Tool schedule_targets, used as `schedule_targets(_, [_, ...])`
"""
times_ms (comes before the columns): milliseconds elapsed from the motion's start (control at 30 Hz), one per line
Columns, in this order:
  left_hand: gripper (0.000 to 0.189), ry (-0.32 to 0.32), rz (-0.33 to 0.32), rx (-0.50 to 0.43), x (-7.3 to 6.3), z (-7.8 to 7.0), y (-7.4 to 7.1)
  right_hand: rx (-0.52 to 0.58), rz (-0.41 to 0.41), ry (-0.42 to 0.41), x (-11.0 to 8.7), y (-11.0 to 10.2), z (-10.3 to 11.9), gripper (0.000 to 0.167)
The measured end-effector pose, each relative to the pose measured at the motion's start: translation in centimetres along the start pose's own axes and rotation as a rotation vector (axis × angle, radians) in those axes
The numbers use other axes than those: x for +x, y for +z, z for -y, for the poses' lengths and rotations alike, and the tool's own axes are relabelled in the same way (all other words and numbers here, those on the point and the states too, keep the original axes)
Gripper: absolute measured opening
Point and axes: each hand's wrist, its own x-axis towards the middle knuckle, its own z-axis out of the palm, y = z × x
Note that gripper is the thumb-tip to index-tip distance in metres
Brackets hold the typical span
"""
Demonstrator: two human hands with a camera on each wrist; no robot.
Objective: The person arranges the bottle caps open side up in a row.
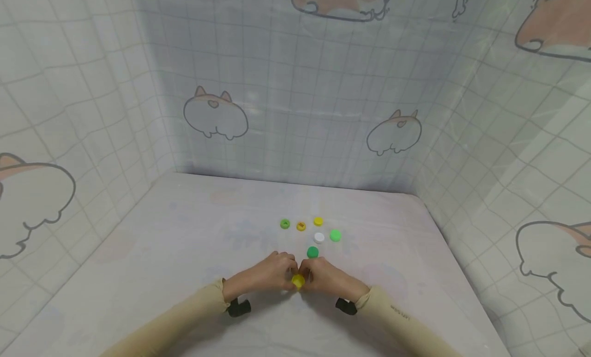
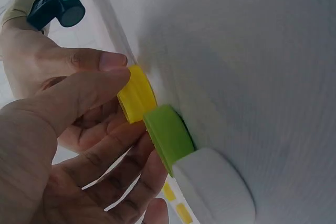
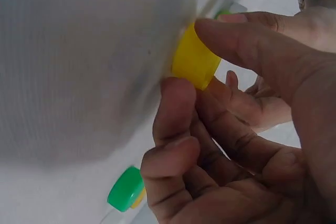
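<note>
While hands (image 1: 276,272) (image 1: 327,276) pinch it, yellow cap (image 2: 138,96), round

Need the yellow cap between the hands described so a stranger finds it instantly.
Start at the pale table and follow the two tan sleeves to where the left hand and right hand meet. Between their fingertips is a small yellow cap. The other plain yellow disc, farther up the table, lies untouched; this one is pinched by both hands.

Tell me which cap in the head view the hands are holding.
The yellow cap pinched between the left hand and right hand; the others there, including another yellow cap, lie farther off on the table.
</note>
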Motion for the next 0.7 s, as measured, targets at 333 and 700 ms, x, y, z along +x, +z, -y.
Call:
schedule_targets(333, [0.025, -0.009, 0.044, -0.003, 0.08, 0.11, -0.15, -0.002, 0.041, 0.032, 0.35, 0.12, 0.12, 0.017])
schedule_targets(700, [0.026, -0.018, 0.081, -0.056, -0.2, 0.25, -0.56, 0.003, 0.04, 0.021, 0.41, 0.23, 0.46, 0.019])
